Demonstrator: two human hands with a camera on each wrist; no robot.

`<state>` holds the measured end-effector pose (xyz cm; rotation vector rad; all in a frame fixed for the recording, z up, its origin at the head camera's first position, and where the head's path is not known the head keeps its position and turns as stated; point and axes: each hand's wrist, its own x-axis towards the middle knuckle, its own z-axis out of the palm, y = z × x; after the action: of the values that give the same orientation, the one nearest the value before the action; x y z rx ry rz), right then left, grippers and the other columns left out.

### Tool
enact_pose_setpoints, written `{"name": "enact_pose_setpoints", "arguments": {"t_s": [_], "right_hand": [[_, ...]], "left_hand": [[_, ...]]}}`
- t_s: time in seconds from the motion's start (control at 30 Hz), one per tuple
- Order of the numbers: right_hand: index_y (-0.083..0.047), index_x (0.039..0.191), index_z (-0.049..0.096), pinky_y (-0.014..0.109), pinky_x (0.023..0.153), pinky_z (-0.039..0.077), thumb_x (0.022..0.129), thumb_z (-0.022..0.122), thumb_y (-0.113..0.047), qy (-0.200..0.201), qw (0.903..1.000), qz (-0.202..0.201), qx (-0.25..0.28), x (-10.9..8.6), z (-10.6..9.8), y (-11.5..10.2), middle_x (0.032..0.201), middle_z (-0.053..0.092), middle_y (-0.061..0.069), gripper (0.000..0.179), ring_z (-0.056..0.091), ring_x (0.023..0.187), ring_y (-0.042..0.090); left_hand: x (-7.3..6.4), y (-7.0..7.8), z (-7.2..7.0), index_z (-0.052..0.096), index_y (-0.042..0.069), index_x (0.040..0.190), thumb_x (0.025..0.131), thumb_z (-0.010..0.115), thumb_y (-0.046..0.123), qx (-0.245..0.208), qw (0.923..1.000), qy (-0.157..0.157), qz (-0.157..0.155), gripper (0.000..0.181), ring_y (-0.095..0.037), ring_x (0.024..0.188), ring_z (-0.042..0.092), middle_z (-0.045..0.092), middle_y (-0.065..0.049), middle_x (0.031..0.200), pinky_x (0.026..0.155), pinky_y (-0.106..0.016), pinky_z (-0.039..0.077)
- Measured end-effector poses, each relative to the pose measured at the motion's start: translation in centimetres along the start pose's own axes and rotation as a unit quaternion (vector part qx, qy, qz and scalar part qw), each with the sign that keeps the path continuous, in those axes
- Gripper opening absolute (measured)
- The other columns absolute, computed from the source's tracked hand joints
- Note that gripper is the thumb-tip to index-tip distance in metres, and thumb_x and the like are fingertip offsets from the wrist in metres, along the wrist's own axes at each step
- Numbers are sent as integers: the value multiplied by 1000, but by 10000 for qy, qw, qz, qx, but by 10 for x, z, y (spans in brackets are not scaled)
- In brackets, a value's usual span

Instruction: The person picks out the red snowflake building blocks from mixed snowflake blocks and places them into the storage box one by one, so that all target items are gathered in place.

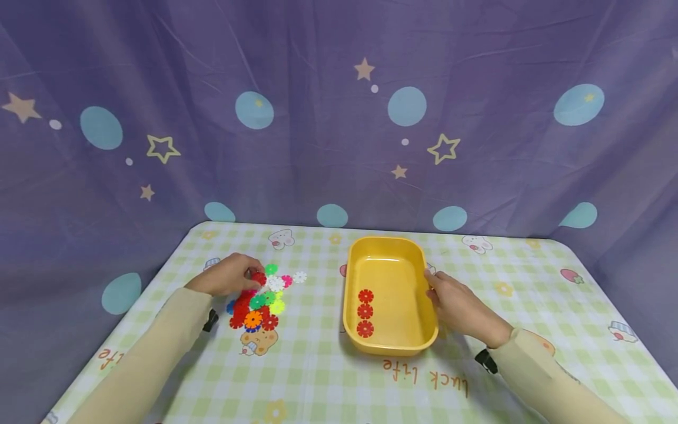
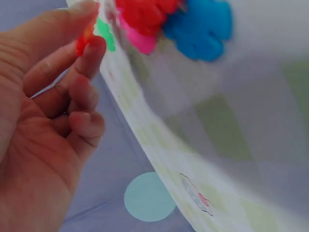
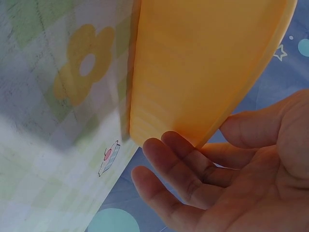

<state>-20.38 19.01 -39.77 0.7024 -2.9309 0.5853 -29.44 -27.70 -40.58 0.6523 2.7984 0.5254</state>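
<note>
At the left of the head view, my left hand [image 1: 230, 275] pinches a red snowflake disc [image 1: 259, 278] between thumb and fingers. The left wrist view shows that red disc [image 2: 87, 35] edge-on at the fingertips. Below the hand lies a loose pile of snowflake discs [image 1: 258, 302] in red, green, white, yellow, orange, pink and blue, partly overlapping. My right hand [image 1: 463, 307] grips the right rim of a yellow plastic tray [image 1: 397, 294], with the thumb at the rim and fingers against the outer wall. Inside the tray, three red discs [image 1: 365, 312] form a column along the left side.
Both stand on a table with a green checked cloth [image 1: 318, 383] printed with cartoon figures. One white disc [image 1: 299, 277] lies at the pile's right edge. Behind the table hangs a purple curtain [image 1: 318, 118] with stars and balloons.
</note>
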Motion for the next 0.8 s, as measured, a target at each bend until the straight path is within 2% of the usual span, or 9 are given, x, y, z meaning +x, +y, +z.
{"name": "enact_pose_setpoints", "arguments": {"t_s": [0.07,0.17,0.27,0.33,0.43,0.5,0.63,0.8], "right_hand": [[15,133,43,27,59,38,91,56,0,-3,10000,-1,4,0,1,0,79,46,0,46,40,64,13],[15,132,43,27,59,38,91,56,0,-4,10000,-6,-2,0,1,0,79,46,0,46,40,64,13],[15,133,42,27,59,38,91,56,0,-5,10000,-6,13,0,0,0,78,45,0,46,39,64,13],[15,133,42,28,59,38,91,56,0,-17,10000,14,17,0,0,1,78,45,0,47,39,63,14],[15,134,41,27,59,38,92,55,0,-30,10000,42,27,0,-1,1,77,44,0,47,39,63,13],[15,133,41,27,59,38,91,56,0,-8,10000,29,24,0,-1,1,77,45,0,47,39,63,13],[15,133,42,27,59,39,91,56,1,59,10000,-4,50,0,-1,0,77,45,0,47,39,63,13],[15,133,42,27,59,39,91,56,1,54,10000,17,76,0,0,-1,77,45,0,47,39,63,13]], "left_hand": [[1,9,-2,70,13,101,82,75,17,25,9996,194,181,21,-16,75,52,61,5,88,68,-31,47],[3,31,-6,71,13,104,80,78,19,266,9946,579,819,26,-16,82,53,59,6,93,74,-32,49],[7,64,-10,71,14,103,79,78,21,559,9804,900,1659,25,-14,87,51,56,7,94,77,-31,48],[11,88,-10,71,15,103,80,77,24,678,9698,1008,2115,25,-12,88,49,55,7,94,77,-28,46],[22,120,-7,71,14,103,82,74,27,722,9554,1000,2684,24,-10,90,47,56,6,95,78,-25,44],[32,135,-1,71,14,103,82,75,26,710,9477,940,2967,25,-9,91,47,57,6,96,80,-23,43],[58,154,15,72,14,103,78,78,21,742,9403,754,3234,27,-9,90,45,59,5,95,81,-23,42],[89,170,31,73,13,102,78,78,22,1292,9402,254,3141,25,-12,87,47,60,4,92,93,-29,39]]}}
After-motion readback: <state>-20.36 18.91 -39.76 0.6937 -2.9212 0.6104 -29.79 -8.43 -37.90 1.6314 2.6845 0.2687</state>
